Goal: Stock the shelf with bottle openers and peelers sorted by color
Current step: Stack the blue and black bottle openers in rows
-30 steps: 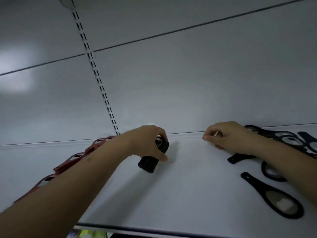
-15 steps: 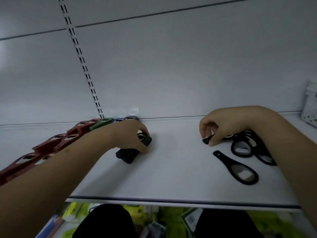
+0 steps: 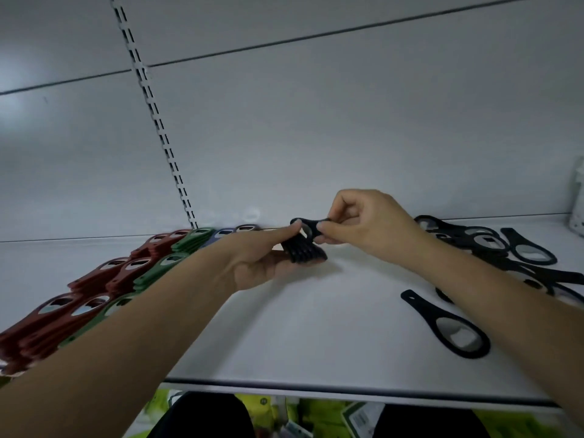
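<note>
Above the middle of the white shelf [image 3: 316,327], we hold a small stack of black openers [image 3: 303,251] in our left hand [image 3: 262,263], the fingers curled under it and the thumb stretched along its top edge. Our right hand [image 3: 369,222] has its grip closed in a pinch on one more black opener [image 3: 308,223], thumb and forefinger at its handle, with its ring end lying over the top of the stack. The pieces look flat and matte black; their edges fan slightly.

To the right, loose black openers [image 3: 474,245] lie in a heap at the far side of the shelf, and a single black opener [image 3: 455,330] lies nearer, apart from them, its metal insert showing. To the left, red openers [image 3: 104,279] stand in overlapping rows, green openers [image 3: 158,270] just beside them, and blue openers [image 3: 222,233] at the far end near the slotted upright [image 3: 158,121].
</note>
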